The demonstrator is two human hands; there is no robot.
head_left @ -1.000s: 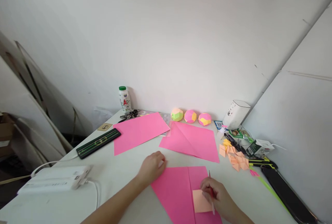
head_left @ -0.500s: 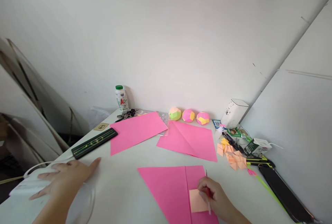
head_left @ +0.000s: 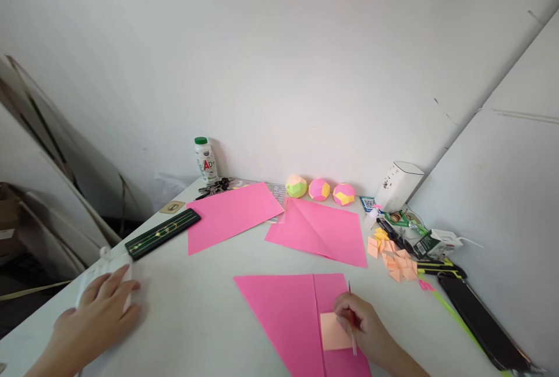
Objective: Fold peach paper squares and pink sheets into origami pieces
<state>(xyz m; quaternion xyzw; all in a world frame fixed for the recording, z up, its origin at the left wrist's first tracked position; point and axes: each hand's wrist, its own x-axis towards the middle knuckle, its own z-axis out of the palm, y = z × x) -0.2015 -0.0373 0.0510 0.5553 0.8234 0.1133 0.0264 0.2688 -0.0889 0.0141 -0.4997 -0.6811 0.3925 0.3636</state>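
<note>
My left hand (head_left: 98, 310) is at the table's left edge, its fingers bent over a white oblong block (head_left: 107, 269) that looks like a power strip; the palm hides much of it. At the lower right, my right hand (head_left: 364, 327) is closed around a slim red-and-clear pen (head_left: 353, 320), and its fingertips touch a small peach paper square (head_left: 334, 333). That square lies on a large folded pink sheet (head_left: 279, 307), beside its vertical crease line.
Two more pink sheets, a left one (head_left: 236, 217) and a creased one (head_left: 318, 231), lie farther back. A black case (head_left: 163, 233), a white bottle (head_left: 207, 162), several paper balls (head_left: 319, 189), folded peach pieces (head_left: 399, 263), a cutter (head_left: 441, 268) and a black phone-like slab (head_left: 480, 319) surround them.
My left hand has drawn in from its spread pose, fingers now bent over the white block, which has turned lengthwise away from me. My right hand keeps its place on the square with the pen.
</note>
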